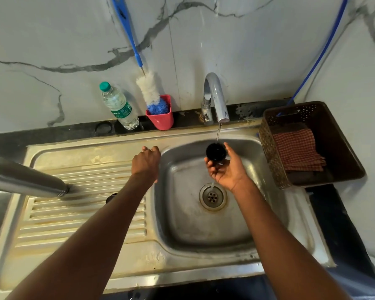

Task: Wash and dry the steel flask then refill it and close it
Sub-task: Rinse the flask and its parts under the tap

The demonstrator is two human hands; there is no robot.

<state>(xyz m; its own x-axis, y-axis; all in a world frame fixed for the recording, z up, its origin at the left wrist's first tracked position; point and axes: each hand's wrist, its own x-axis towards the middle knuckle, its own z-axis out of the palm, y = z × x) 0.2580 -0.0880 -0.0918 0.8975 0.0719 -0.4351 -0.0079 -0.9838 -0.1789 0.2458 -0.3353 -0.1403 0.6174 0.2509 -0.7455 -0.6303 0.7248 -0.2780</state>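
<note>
Shiny steel flask (26,179), stained metal sink (204,224)

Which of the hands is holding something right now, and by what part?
The right hand holds the black cap by its sides, under the tap's stream. The left hand holds nothing and rests at the sink rim.

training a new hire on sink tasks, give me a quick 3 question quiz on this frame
1. True or false: the steel flask is under the running tap.
2. What does the right hand hold in the water stream? A) the black cap B) the bottle brush C) the checked cloth
3. Fill in: the checked cloth lies in the brown ____.

Key
1. False. The flask lies on the drainboard, left of the sink.
2. A, the black cap. The bottle brush stands in the pink cup.
3. Basket.
</note>
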